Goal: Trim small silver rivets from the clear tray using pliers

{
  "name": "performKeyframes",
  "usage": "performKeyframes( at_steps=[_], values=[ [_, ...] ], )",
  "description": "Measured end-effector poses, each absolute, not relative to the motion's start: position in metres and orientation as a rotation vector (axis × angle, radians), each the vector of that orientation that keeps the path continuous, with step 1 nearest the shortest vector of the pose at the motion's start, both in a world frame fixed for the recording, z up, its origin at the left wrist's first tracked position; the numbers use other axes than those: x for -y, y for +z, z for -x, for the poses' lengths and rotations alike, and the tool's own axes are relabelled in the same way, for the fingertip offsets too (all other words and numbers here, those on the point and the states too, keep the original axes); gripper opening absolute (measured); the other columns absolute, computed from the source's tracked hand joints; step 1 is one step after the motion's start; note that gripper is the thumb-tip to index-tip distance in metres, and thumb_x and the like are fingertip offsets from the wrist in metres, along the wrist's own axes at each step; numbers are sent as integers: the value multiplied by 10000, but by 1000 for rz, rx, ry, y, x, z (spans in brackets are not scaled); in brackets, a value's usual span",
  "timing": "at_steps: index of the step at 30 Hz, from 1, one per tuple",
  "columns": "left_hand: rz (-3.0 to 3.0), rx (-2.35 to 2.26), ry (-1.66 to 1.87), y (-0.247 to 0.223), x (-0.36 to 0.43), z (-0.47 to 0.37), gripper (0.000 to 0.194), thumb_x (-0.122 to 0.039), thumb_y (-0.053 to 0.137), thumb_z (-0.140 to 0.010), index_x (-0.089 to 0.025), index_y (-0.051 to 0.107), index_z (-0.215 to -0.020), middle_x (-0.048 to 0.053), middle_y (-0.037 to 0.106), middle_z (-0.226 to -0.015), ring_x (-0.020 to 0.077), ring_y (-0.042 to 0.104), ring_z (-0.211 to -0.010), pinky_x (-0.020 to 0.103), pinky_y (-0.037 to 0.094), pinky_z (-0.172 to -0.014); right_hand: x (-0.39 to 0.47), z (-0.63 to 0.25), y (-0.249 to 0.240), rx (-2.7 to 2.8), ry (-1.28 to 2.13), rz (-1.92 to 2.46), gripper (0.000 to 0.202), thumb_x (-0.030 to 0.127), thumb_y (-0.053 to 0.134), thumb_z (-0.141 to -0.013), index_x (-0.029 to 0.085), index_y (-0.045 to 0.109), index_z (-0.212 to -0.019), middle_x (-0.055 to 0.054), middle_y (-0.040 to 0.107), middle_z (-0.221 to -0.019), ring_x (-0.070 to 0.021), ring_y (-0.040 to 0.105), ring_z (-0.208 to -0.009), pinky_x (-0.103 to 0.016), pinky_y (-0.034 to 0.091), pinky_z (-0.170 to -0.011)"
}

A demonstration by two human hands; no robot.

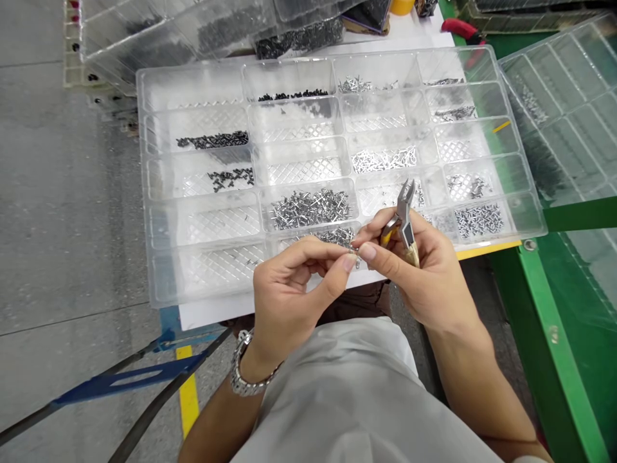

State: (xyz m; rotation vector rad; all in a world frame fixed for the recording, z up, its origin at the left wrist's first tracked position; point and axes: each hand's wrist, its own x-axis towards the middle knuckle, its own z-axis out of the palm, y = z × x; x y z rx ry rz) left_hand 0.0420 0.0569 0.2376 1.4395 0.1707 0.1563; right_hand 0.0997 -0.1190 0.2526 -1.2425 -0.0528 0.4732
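A tiny silvery metal piece (pixel 357 261) is pinched between the thumb and forefinger of my left hand (pixel 294 296). The fingertips of my right hand (pixel 429 280) meet it from the other side. Small pliers (pixel 406 209) with steel jaws and yellow on the handles rest in my right hand, jaws pointing up and away. Fingers hide most of the metal piece, so its exact kind is unclear. Beneath both hands lies a clear plastic compartment box (pixel 144 186). Silvery metal pins (pixel 311 209) fill a compartment just beyond my left hand.
Other compartments hold black screw-like parts (pixel 212 139) and short silvery parts (pixel 479 220). More clear boxes (pixel 178 38) are stacked at the back left. Another divided box (pixel 569 96) leans at the right above a green metal frame (pixel 554 328). Red-handled pliers (pixel 460 29) lie behind.
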Motion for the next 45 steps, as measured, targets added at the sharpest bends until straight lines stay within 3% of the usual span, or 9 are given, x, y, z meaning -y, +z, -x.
performKeyframes(
  at_steps=[8, 16, 22, 29, 45],
  values=[
    [-1438, -132, 153, 236, -58, -44, 62, -180, 852, -996, -237, 863, -976, 11, 753, -840, 121, 687, -745, 268, 569, -681, 124, -101, 250, 59, 566, 1211, 182, 230, 901, -1000, 295, 792, -1131, 11, 834, -1107, -128, 756, -943, -232, 643, -833],
    [-1449, -144, 131, 235, -61, -41, 38, -210, 860, -995, -245, 875, -994, 29, 765, -849, 142, 704, -749, 278, 570, -644, 123, -102, 248, 37, 558, 1205, 206, 254, 914, -985, 305, 794, -1144, 11, 835, -1071, -148, 771, -939, -260, 653, -855],
    [-1428, -107, 130, 236, -62, -41, 51, -201, 835, -1015, -239, 862, -995, 37, 782, -872, 150, 725, -771, 286, 587, -665, 125, -102, 249, 53, 643, 1188, 203, 275, 900, -1003, 305, 802, -1178, -8, 846, -1160, -156, 784, -984, -271, 654, -878],
    [-1477, -107, 165, 237, -59, -42, 56, -176, 842, -997, -223, 854, -970, 26, 758, -839, 137, 700, -739, 279, 584, -673, 125, -104, 248, -2, 592, 1247, 231, 305, 952, -948, 291, 810, -1129, 6, 792, -996, -150, 735, -911, -260, 617, -844],
    [-1523, -202, 174, 242, -55, -46, 51, -227, 866, -984, -233, 859, -933, 32, 785, -841, 161, 719, -740, 312, 608, -679, 118, -104, 248, -56, 527, 1246, 261, 346, 973, -920, 292, 800, -1106, 26, 738, -882, -147, 647, -787, -285, 576, -779]
  ],
)
